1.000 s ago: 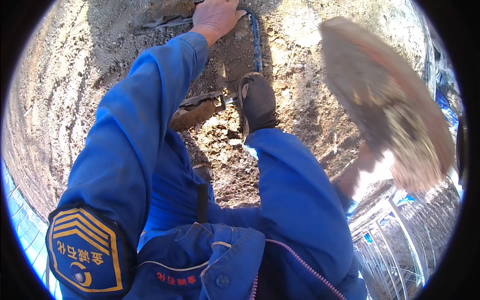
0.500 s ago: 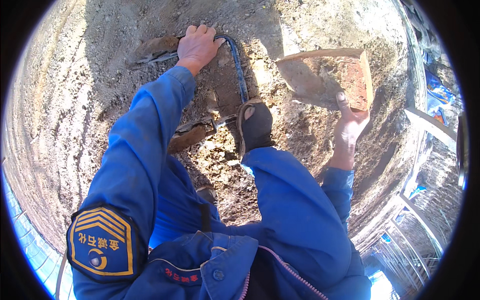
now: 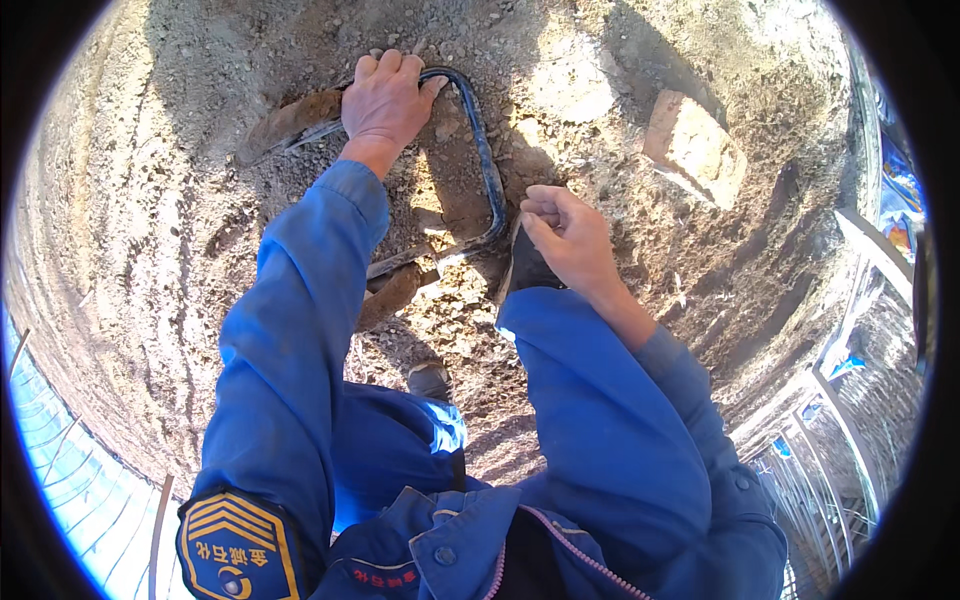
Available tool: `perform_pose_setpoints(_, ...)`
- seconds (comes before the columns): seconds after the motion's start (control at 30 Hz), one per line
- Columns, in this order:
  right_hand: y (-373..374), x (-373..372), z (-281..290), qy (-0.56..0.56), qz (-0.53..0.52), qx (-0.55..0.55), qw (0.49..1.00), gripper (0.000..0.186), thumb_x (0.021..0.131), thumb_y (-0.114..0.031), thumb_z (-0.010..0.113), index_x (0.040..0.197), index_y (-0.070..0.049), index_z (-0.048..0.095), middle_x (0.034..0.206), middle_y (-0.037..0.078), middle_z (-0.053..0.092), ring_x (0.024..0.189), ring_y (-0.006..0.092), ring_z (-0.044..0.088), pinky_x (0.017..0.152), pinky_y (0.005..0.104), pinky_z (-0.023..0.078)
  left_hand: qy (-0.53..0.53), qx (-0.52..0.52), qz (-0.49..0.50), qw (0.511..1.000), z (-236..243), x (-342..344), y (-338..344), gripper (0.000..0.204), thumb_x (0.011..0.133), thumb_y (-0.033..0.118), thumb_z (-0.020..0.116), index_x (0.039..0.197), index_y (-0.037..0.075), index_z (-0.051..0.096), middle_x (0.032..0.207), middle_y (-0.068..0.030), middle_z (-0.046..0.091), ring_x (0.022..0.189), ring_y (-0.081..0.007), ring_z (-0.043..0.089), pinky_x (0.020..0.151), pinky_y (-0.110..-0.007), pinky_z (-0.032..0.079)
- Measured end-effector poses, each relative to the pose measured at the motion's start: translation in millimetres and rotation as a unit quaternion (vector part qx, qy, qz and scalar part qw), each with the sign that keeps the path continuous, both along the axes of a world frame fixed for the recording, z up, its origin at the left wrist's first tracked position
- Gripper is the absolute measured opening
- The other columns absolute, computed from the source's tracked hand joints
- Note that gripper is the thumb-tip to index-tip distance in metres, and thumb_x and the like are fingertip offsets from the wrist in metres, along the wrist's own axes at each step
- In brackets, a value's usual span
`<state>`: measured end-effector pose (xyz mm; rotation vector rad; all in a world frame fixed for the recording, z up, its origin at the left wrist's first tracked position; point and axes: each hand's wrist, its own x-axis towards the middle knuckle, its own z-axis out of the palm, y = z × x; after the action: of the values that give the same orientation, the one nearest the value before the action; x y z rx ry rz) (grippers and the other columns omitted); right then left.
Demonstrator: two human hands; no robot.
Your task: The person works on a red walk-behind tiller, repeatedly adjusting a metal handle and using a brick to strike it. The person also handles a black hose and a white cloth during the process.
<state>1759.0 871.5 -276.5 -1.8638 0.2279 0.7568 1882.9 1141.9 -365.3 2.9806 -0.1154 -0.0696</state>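
Observation:
A U-shaped dark metal bar (image 3: 484, 160) lies over the soil with its two arms pointing left. My left hand (image 3: 388, 105) is closed round its far arm, near the bend. Beside the bar's near corner, over my dark shoe (image 3: 530, 262), my right hand (image 3: 570, 235) hovers with fingers curled in and nothing seen in them. Along the arms lie a far brown piece (image 3: 290, 122) and a near brown piece (image 3: 392, 298); I cannot tell whether they are joined to the bar. A reddish brick (image 3: 697, 148) rests on the ground to the right, apart from both hands.
Rough, crumbly soil (image 3: 185, 260) surrounds my feet, with a shaded ridge at the right. Curved pale strips (image 3: 850, 430) stand along the right rim. Blue-white sheeting (image 3: 75, 480) with thin ribs runs along the lower left edge.
My right hand has let go of the brick and moved left to the bar's near corner. The brick now lies on the soil. My left hand keeps its hold on the bar.

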Motion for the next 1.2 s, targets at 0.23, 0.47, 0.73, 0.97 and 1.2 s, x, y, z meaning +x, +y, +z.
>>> perform_pose_setpoints(0.23, 45.0, 19.5, -42.6, 0.083, 0.102, -0.199, 0.971, 0.046, 0.083, -0.032, 0.081, 0.106, 0.005, 0.066, 0.089, 0.022, 0.073, 0.086, 0.0357, 0.073, 0.078, 0.0445, 0.057, -0.018, -0.056, 0.006, 0.998, 5.2, 0.2, 1.3, 0.038, 0.091, 0.046, 0.073, 0.122, 0.024, 0.067, 0.108, -0.0019, 0.061, 0.107, -0.0299, 0.057, 0.089, -0.046, 0.054)
perform_pose_setpoints(0.47, 72.9, 33.5, -28.5, 0.086, 0.139, -0.283, 0.945, 0.025, 0.085, -0.022, 0.073, 0.101, -0.003, 0.069, 0.097, 0.019, 0.074, 0.096, 0.0388, 0.072, 0.084, 0.0490, 0.056, -0.006, -0.108, 0.005, 0.994, 76.1, -32.3, -10.4, 0.033, 0.091, 0.031, 0.074, 0.122, 0.020, 0.068, 0.101, -0.0066, 0.062, 0.093, -0.0313, 0.063, 0.082, -0.046, 0.051)
perform_pose_setpoints(0.73, 45.6, -33.6, 27.2, 0.097, -0.037, -0.079, 0.991, 0.023, 0.089, -0.013, 0.065, 0.108, -0.001, 0.065, 0.097, 0.017, 0.072, 0.094, 0.0344, 0.072, 0.083, 0.0449, 0.056, 0.409, -0.091, 0.078, 0.905, 91.3, -123.9, -77.9, 0.046, 0.091, 0.043, 0.073, 0.114, 0.003, 0.073, 0.113, -0.0222, 0.070, 0.112, -0.0395, 0.065, 0.095, -0.048, 0.053)
perform_pose_setpoints(0.97, -109.0, -179.6, 61.1, 0.087, -0.163, -0.080, 0.980, 0.017, 0.092, -0.007, 0.060, 0.107, -0.001, 0.065, 0.092, 0.011, 0.072, 0.083, 0.0170, 0.070, 0.077, 0.0322, 0.056, 0.434, -0.023, 0.107, 0.894, 56.6, -131.1, -124.7, 0.066, 0.089, 0.064, 0.065, 0.108, 0.001, 0.071, 0.110, -0.0256, 0.072, 0.109, -0.0436, 0.067, 0.094, -0.051, 0.051)
perform_pose_setpoints(1.2, -162.1, -413.9, 182.3, 0.227, -0.333, -0.118, 0.908, 0.016, 0.091, -0.007, 0.060, 0.104, 0.000, 0.066, 0.084, 0.008, 0.070, 0.074, 0.0149, 0.067, 0.067, 0.0291, 0.054, 0.398, -0.118, 0.119, 0.902, 147.9, -162.2, -48.1, 0.064, 0.091, 0.061, 0.063, 0.089, -0.002, 0.072, 0.083, -0.0222, 0.072, 0.091, -0.0412, 0.072, 0.080, -0.051, 0.052)
